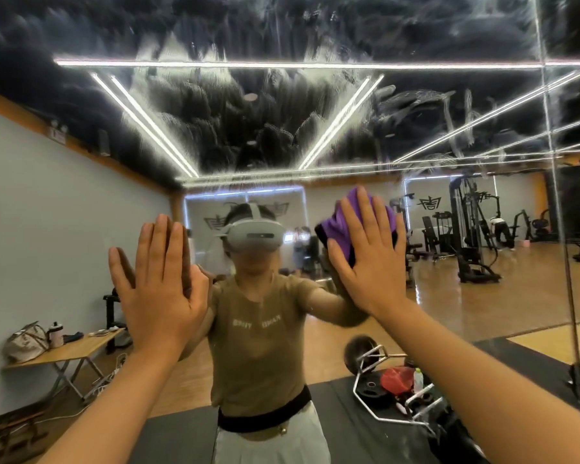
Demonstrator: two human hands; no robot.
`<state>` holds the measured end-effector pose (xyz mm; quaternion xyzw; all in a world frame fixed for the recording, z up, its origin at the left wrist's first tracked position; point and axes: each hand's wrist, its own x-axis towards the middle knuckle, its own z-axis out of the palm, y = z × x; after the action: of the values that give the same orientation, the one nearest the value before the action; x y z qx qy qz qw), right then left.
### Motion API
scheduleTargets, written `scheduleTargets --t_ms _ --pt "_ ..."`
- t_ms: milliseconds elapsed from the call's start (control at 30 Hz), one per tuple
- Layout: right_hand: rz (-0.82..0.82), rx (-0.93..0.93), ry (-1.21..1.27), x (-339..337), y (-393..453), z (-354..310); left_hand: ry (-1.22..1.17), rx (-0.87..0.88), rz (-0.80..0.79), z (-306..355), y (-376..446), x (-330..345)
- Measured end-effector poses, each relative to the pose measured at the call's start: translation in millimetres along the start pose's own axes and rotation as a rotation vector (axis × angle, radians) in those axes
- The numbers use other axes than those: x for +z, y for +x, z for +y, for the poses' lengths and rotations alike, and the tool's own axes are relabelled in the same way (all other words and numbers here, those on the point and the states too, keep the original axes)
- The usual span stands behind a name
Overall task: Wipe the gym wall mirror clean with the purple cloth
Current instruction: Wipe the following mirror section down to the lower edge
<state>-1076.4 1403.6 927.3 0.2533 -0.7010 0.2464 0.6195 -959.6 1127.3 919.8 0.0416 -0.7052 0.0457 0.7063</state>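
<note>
The gym wall mirror (315,122) fills the view; its upper part is covered in white smeary streaks. My right hand (365,252) lies flat with straight fingers, pressing the folded purple cloth (340,224) against the glass at about head height. The cloth shows above and left of the fingers. My left hand (158,279) is flat against the mirror to the left, fingers straight and holding nothing. My own reflection, with a headset and a tan shirt, stands between the two hands.
A vertical mirror seam (556,195) runs down the right side. Reflected in the glass are a folding table (67,353) with a bag at lower left, a barbell with plates (382,380) on a dark mat at lower right, and gym machines (472,229).
</note>
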Motion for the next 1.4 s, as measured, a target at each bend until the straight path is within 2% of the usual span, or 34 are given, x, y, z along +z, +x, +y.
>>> scheduleTargets --t_ms 200,367,500,767,867,1000,1200,1267,1400 --pt "-0.061 -0.126 -0.062 4.2 -105.0 12.3 -0.011 0.002 0.004 0.2 0.0 0.5" --pt "-0.080 -0.141 -0.084 3.5 -120.2 15.7 -0.009 0.005 0.004 -1.2 0.0 0.7" --pt "-0.070 -0.081 -0.059 -0.6 -74.7 6.2 -0.012 0.002 0.003 -1.2 0.0 1.6" --pt "-0.033 0.007 -0.012 -3.3 102.5 -22.3 -0.019 0.012 0.008 -0.8 -0.3 1.6" --pt "0.027 0.021 0.015 1.7 114.7 -38.9 -0.017 0.011 0.006 -1.5 -0.1 1.7" --pt "0.014 -0.234 0.018 8.0 48.9 -42.8 -0.020 0.006 -0.005 -2.3 -1.3 1.3" --pt "-0.170 -0.499 -0.148 14.4 -115.8 -10.5 -0.021 0.007 -0.023 -3.0 -2.1 2.1" --pt "-0.204 -0.539 -0.186 14.3 -145.7 0.3 -0.018 0.000 -0.026 -2.9 -1.6 3.4" --pt "-0.208 -0.526 -0.212 10.3 -148.7 2.8 0.007 -0.017 -0.034 -1.5 -1.0 3.2"
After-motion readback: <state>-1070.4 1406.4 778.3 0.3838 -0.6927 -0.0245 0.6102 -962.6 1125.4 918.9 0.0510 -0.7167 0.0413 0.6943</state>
